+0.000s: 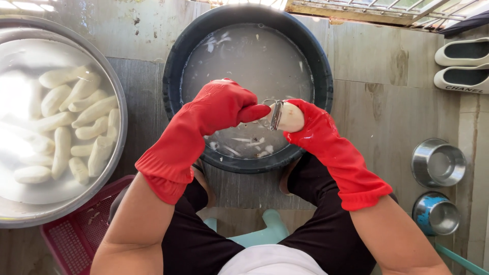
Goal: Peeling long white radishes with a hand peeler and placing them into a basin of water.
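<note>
A: Head view, logged near to far. Nearest, a pale green stool (265, 231) showed between the person's knees, with a red plastic basket (76, 231) at the lower left on the tiled floor (387, 112).

B: Hands?

A: Both wore red rubber gloves. Left hand (224, 104) was closed around a metal peeler (275, 114), thumb extended toward the blade. Right hand (311, 122) was wrapped about a pale peeled root (290, 117), fingers curled behind it, only the near end exposed. Peeler blade was touching that end.

B: Why held there?

A: Judged: both hands sat over the near rim of the dark round tub (248, 86), so that shavings would drop into it. Tub held cloudy water with pale peel strips (244, 145) floating near its near edge.

B: Other containers?

A: Large steel basin (118, 114) at the left held water and many whitish peeled roots (76, 127), submerged, most likely kept wet. Two small steel bowls (438, 163) stood near the right edge of the floor, apparently empty. Farthest right, a pair of white slippers (463, 66) lay beside a metal grate (377, 10).
</note>
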